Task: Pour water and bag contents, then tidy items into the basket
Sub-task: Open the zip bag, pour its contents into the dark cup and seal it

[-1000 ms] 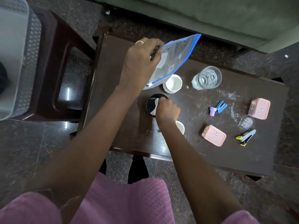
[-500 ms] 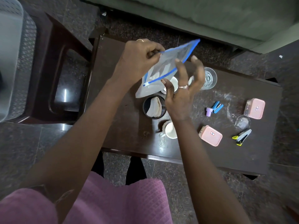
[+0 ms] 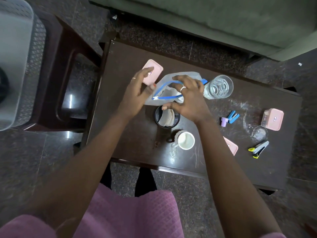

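The grey basket (image 3: pixel 17 66) stands on a stool (image 3: pixel 56 48) at far left, beside the table (image 3: pixel 128 54). The left hand (image 3: pixel 137 90) is released, fingers extended over a pink box (image 3: pixel 155 68). The clear zip bag (image 3: pixel 186 75) lies mid-table, behind the black mesh cup (image 3: pixel 159 117). The right hand (image 3: pixel 186 100) grasps the bag's blue-rimmed mouth with curled fingers. The water glass (image 3: pixel 218 86) stands just beside it.

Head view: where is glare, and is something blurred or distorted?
Head view: glare spots lie on the table near the white mug and by the stool; the left hand beside the bag looks slightly motion-blurred; the table's edges bow from the wide lens.
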